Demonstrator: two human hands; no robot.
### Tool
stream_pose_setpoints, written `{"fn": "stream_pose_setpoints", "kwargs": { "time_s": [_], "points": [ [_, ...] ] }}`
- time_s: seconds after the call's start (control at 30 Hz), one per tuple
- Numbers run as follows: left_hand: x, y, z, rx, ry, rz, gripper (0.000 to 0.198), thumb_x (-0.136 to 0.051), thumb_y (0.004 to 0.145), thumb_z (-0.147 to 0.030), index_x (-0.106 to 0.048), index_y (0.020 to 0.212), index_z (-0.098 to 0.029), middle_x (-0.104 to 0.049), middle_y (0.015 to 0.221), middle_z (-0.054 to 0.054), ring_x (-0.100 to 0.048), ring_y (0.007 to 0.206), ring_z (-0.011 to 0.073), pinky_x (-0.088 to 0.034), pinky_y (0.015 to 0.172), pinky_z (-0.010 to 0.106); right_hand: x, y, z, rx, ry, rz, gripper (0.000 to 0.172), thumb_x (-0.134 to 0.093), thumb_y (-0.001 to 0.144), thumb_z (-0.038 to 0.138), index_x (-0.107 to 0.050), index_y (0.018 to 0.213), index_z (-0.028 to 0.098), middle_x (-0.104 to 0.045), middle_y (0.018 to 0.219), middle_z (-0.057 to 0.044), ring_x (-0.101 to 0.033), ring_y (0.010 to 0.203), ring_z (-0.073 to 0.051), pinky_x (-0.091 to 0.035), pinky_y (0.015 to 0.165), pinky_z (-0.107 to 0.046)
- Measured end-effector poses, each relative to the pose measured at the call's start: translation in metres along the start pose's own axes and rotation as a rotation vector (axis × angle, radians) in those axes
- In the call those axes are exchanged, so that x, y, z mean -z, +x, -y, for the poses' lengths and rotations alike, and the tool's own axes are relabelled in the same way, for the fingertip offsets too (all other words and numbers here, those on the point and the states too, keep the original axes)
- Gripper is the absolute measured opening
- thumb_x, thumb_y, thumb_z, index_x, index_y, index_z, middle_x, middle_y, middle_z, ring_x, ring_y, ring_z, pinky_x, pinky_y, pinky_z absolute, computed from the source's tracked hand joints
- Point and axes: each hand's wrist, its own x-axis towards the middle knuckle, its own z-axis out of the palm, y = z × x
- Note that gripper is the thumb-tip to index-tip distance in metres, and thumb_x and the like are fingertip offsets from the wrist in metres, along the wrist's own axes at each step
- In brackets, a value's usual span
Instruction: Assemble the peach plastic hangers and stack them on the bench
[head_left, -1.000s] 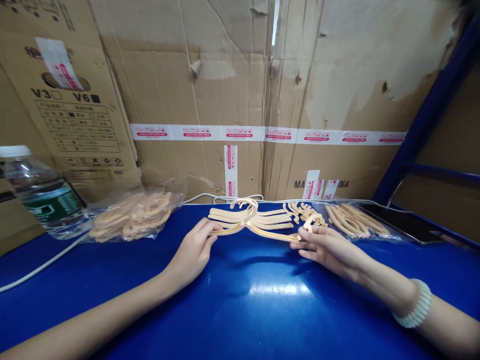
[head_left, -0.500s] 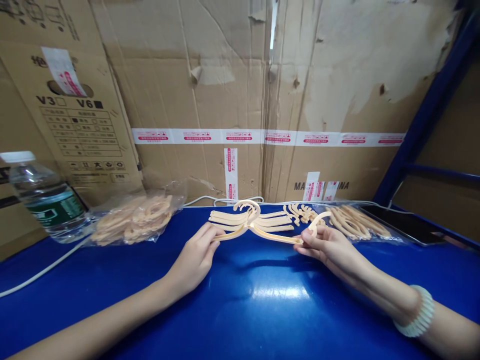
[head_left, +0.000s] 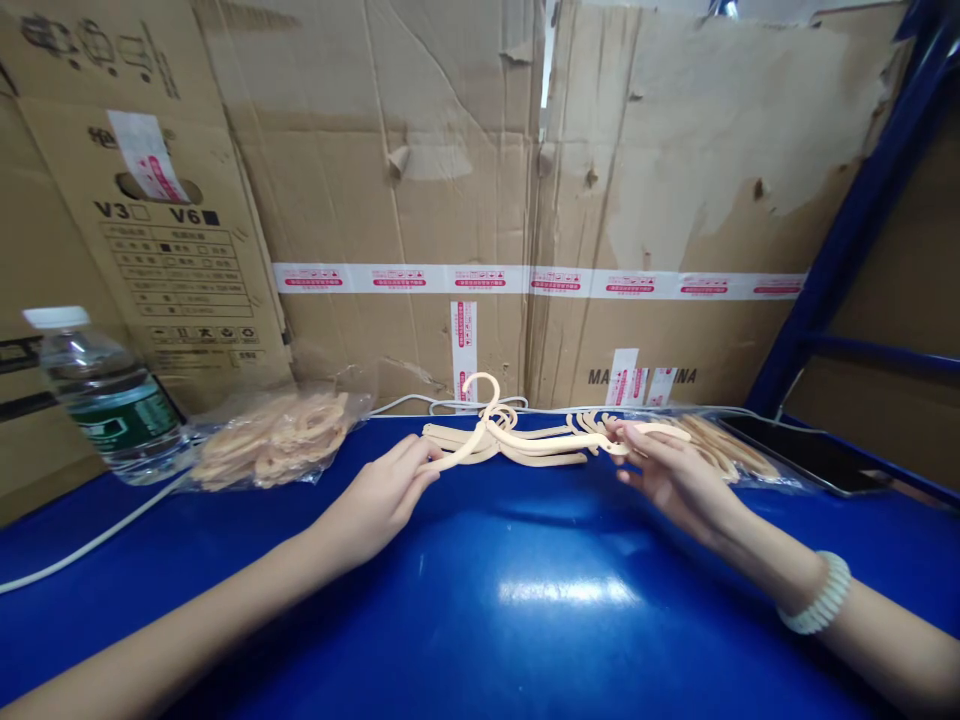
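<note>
A cream-coloured clothes hanger (head_left: pixel 551 443) is held above the blue table, its hook pointing up. My left hand (head_left: pixel 379 500) pinches the end of its left arm. At the other end, my right hand (head_left: pixel 667 475) has its fingers closed around the arm's tip, and a pale curved piece (head_left: pixel 670 431) sticks out past them to the right. Just behind the held hanger lie several more hangers (head_left: pixel 551 460), stacked and partly covered by it. Small loose curved pieces (head_left: pixel 585 421) lie near my right fingertips.
On the left are a water bottle (head_left: pixel 112 415) and a clear bag of cream pieces (head_left: pixel 274 440). To the right, another bag (head_left: pixel 712 445) lies beside a dark flat device (head_left: pixel 799 455). Cardboard (head_left: pixel 405 200) stands behind the blue table (head_left: pixel 480 640); a white cable (head_left: pixel 112 535) crosses it.
The hanger has been raised and tilted so its hook stands up clear of the stack. The curved piece in my right hand has swung from upright to nearly level, pointing right.
</note>
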Motion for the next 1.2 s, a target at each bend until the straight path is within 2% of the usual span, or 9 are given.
{"fn": "stream_pose_setpoints", "kwargs": {
  "time_s": [0.17,0.3,0.37,0.5,0.63,0.77,0.9,1.07,1.2],
  "points": [
    [0.025,0.006,0.013,-0.011,0.115,0.089,0.028,-0.035,0.097,-0.034,-0.058,0.096,-0.018,-0.056,0.095,0.006,-0.057,0.085,0.0214,-0.043,0.079,0.034,0.022,0.013,0.023,0.016,-0.262,0.094,0.033,-0.086,0.060,0.044,-0.075,0.081,0.021,-0.070,0.077,-0.003,-0.062,0.069,-0.016,-0.052,0.063,-0.027],
    [0.034,0.005,0.012,-0.049,0.108,0.288,0.020,-0.050,0.090,-0.033,-0.062,0.084,-0.018,-0.062,0.086,0.004,-0.058,0.080,0.0198,-0.043,0.072,0.029,0.032,0.017,0.035,-0.001,-0.783,0.430,0.033,-0.083,0.061,0.047,-0.075,0.073,0.018,-0.072,0.074,-0.006,-0.063,0.067,-0.018,-0.050,0.065,-0.030],
    [0.032,0.003,0.009,-0.023,0.079,0.352,0.017,-0.057,0.086,-0.033,-0.063,0.082,-0.018,-0.065,0.083,0.003,-0.060,0.078,0.0187,-0.043,0.068,0.026,0.035,0.018,0.034,-0.013,-0.973,0.535,0.035,-0.079,0.064,0.051,-0.074,0.072,0.017,-0.072,0.070,-0.005,-0.063,0.066,-0.019,-0.047,0.063,-0.030],
    [0.027,0.003,0.014,0.015,0.049,0.406,0.018,-0.059,0.085,-0.034,-0.065,0.085,-0.018,-0.070,0.079,0.002,-0.064,0.072,0.0163,-0.046,0.065,0.023,0.041,0.022,0.028,0.041,-1.184,0.549,0.036,-0.072,0.071,0.052,-0.073,0.075,0.017,-0.070,0.068,-0.005,-0.060,0.063,-0.019,-0.042,0.058,-0.029],
    [0.028,0.006,0.037,0.031,0.133,0.310,0.027,-0.042,0.092,-0.028,-0.066,0.089,-0.017,-0.071,0.083,0.005,-0.065,0.076,0.0190,-0.048,0.071,0.028,0.045,0.023,0.027,0.078,-1.312,0.541,0.033,-0.067,0.075,0.051,-0.073,0.076,0.018,-0.069,0.069,-0.005,-0.059,0.066,-0.020,-0.041,0.059,-0.030],
    [0.028,0.006,0.054,0.042,0.227,0.239,0.033,-0.037,0.092,-0.024,-0.068,0.101,-0.016,-0.070,0.102,0.011,-0.064,0.096,0.0262,-0.047,0.088,0.038,0.043,0.021,0.028,0.082,-1.341,0.551,0.033,-0.063,0.077,0.050,-0.071,0.078,0.018,-0.070,0.076,-0.007,-0.061,0.070,-0.022,-0.043,0.061,-0.031],
    [0.023,0.005,0.050,0.019,0.281,0.256,0.041,-0.036,0.091,-0.018,-0.064,0.121,-0.021,-0.066,0.112,0.009,-0.063,0.101,0.0253,-0.047,0.089,0.036,0.041,0.020,0.028,0.089,-1.375,0.565,0.034,-0.061,0.078,0.050,-0.070,0.079,0.017,-0.070,0.076,-0.008,-0.060,0.068,-0.022,-0.043,0.060,-0.031],
    [0.014,0.002,0.046,0.030,0.352,0.309,0.056,-0.034,0.082,-0.002,-0.066,0.121,-0.026,-0.064,0.106,0.006,-0.064,0.093,0.0223,-0.048,0.081,0.032,0.042,0.022,0.026,0.091,-1.381,0.571,0.033,-0.060,0.079,0.049,-0.069,0.079,0.017,-0.069,0.077,-0.008,-0.060,0.069,-0.021,-0.044,0.061,-0.030],
    [0.029,0.007,0.044,0.012,0.313,0.302,0.039,-0.042,0.087,-0.013,-0.069,0.112,-0.023,-0.064,0.105,0.006,-0.064,0.092,0.0206,-0.048,0.082,0.030,0.044,0.022,0.024,0.096,-1.370,0.584,0.032,-0.060,0.080,0.048,-0.068,0.080,0.017,-0.069,0.077,-0.007,-0.061,0.070,-0.021,-0.044,0.062,-0.030]
  ]
}}
